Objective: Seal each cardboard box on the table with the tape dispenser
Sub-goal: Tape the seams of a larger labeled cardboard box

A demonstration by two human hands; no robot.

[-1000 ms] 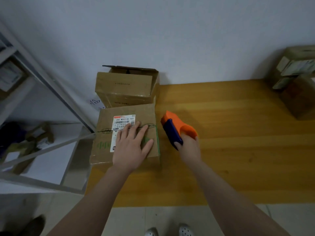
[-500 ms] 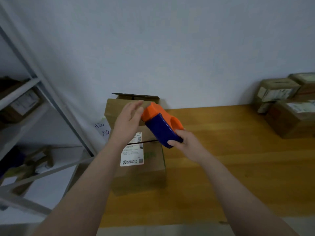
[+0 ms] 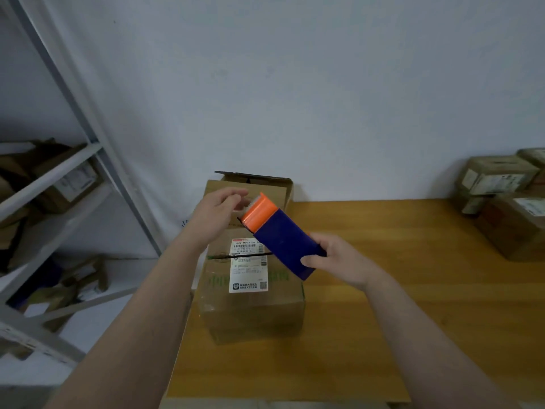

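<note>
A wooden bench (image 3: 413, 261) is filling the lower right of the frame against a pale wall (image 3: 295, 84), with a metal shelf (image 3: 53, 172) standing at left and stacked cartons (image 3: 501, 178) at the right edge. The box (image 3: 250, 314) at centre is carrying a white label (image 3: 249, 270) with barcodes and a QR code, its print too small to read. The right grip (image 3: 339, 261) is clasping the dispenser (image 3: 283, 240) by its blue end above that box, while the left grip (image 3: 218, 208), straight-fingered half a second ago, is curling at the orange end; whether it is pinching tape, I cannot tell.
</note>
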